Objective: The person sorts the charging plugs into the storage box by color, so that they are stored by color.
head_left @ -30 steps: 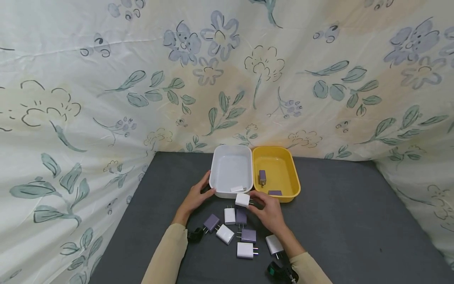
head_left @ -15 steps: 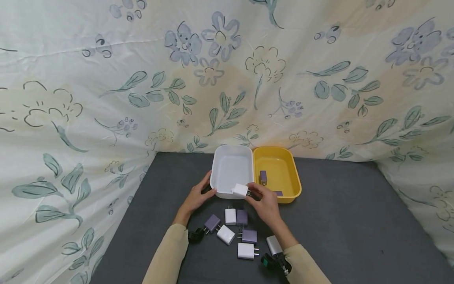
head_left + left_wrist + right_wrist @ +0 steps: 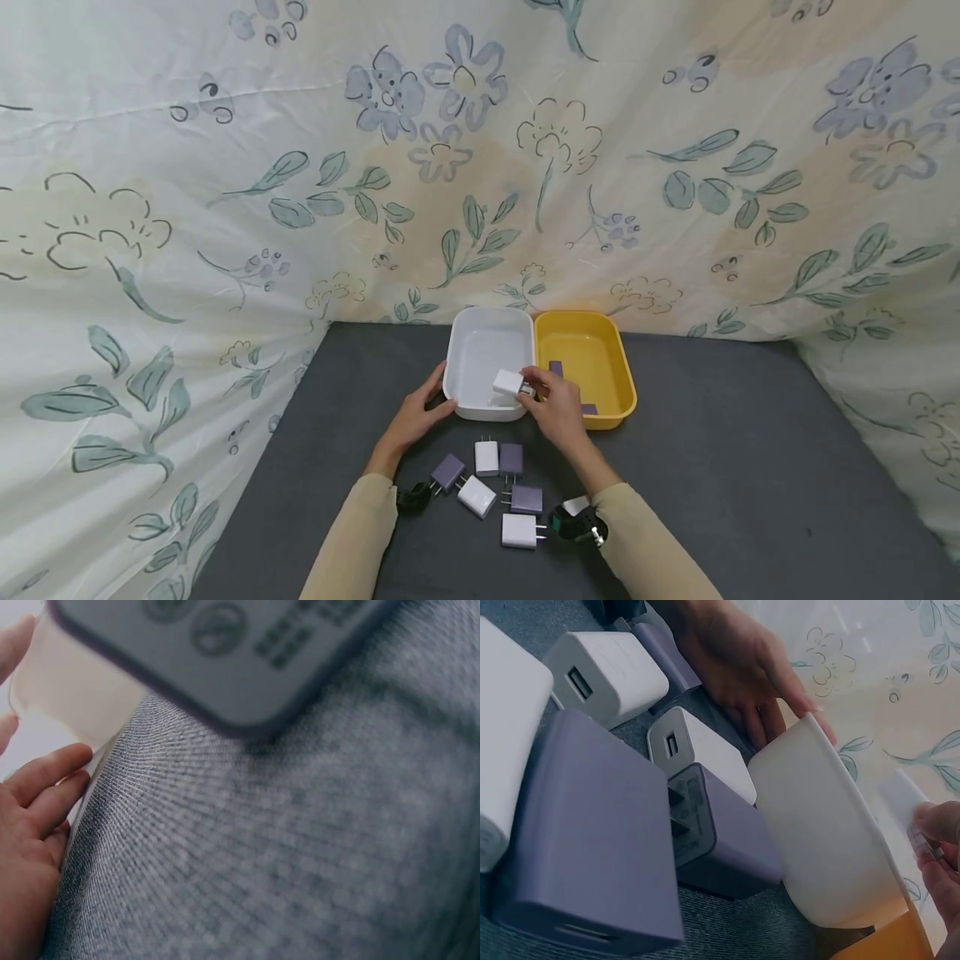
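Note:
Over the near right part of the white tray, my right hand pinches a white charger by its prong end. In the right wrist view that white charger is between thumb and fingers, above the tray's rim. My left hand rests with relaxed fingers against the tray's left side; the left wrist view shows its fingers along the tray's edge. Below the held charger, another white piece in the tray is mostly hidden.
The yellow tray stands right of the white one, with a purple charger and another purple piece inside. Several white and purple chargers lie nearer on the dark table, including one near the front. A floral cloth hangs behind.
My right hand has moved the white charger up and slightly left, from the white tray's near rim to over its inside. My left hand has stayed in place.

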{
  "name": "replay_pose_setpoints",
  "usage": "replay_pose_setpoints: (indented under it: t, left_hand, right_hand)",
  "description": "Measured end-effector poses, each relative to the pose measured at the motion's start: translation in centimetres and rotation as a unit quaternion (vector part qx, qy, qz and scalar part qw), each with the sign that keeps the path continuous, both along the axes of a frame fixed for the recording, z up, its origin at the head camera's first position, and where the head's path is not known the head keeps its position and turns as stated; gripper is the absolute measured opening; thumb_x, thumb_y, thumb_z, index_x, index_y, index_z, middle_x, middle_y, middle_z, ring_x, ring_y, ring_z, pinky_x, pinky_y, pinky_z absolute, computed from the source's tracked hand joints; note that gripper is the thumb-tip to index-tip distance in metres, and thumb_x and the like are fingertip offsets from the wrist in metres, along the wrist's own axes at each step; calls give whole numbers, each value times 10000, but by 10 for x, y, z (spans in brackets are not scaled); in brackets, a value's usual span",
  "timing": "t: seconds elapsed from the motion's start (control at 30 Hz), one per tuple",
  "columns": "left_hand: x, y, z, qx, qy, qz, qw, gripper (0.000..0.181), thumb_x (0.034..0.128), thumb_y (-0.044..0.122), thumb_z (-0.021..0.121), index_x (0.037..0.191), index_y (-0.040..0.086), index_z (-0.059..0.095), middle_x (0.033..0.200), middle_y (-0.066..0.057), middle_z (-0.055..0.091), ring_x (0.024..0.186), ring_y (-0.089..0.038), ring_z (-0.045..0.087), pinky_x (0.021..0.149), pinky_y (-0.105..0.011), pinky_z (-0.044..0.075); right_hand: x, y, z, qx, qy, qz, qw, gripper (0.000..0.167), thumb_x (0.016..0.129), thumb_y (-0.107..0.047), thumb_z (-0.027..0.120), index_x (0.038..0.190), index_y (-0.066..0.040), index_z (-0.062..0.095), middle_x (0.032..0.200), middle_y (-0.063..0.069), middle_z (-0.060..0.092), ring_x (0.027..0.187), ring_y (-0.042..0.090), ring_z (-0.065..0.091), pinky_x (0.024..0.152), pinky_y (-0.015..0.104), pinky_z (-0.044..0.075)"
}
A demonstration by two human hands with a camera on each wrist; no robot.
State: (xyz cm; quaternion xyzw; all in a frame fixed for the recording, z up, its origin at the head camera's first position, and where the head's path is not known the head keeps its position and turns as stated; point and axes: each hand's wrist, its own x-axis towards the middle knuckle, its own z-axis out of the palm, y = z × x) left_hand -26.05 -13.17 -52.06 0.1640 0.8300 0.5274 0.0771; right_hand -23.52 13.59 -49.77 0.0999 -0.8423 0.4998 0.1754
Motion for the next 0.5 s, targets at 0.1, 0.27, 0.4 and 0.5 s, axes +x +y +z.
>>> replay_pose_setpoints:
  t: [0.1,0.27,0.4,0.5]
  left_hand:
    - [5,1,11,-84,65,33,9999,780,944,253,645,1572,162,191,1447,-155,517,1447,-339,335,1158,-597,225]
    - [3,0,11,-111,85,55,9999,780,940,256,651,1571,167,201,1446,-157,517,1444,-331,345,1163,-593,217]
    - [-4,-2,-5,-40,49,98,9999,797,929,285,667,1571,198,204,1465,-155,494,1447,-330,339,1168,-591,206]
    - [-11,-2,-20,2,97,184,9998,791,924,303,672,1568,253,214,1469,-137,495,1447,-330,340,1167,-595,201]
  right_hand:
    - [-4,0,0,-15,-11,-62,10000,330,774,-7,794,1089,-1,697,1089,162,708,1039,304,700,873,355,539]
    - [-9,-2,-2,-15,26,-143,9999,337,779,-41,800,1098,-9,697,1089,157,710,1039,291,704,865,329,541]
    - [-10,-4,-2,-7,62,-107,9999,348,782,-41,797,1112,-9,691,1097,159,705,1040,292,701,869,329,539]
    - [-10,-5,-1,-72,44,-104,9999,349,779,-27,795,1112,-3,691,1095,163,704,1034,297,700,873,332,537]
